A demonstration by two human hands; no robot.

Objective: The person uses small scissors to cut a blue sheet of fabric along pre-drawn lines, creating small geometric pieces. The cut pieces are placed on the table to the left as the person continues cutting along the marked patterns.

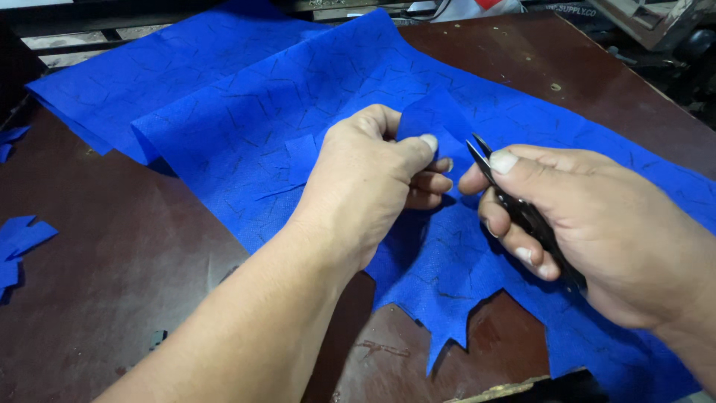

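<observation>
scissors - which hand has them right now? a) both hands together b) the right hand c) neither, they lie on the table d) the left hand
b: the small dark scissors sit in the right hand, blades pointing up toward the blue fabric, while the left hand pinches a raised fold of that fabric and does not touch them.

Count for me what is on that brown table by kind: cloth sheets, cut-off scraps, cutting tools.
Large blue fabric sheet with marked lines: 1
Small blue piece pinched in the left hand: 1
Blue scrap clusters at the table's left edge: 2
Black thread snips in the right hand: 1
Total: 5
</observation>
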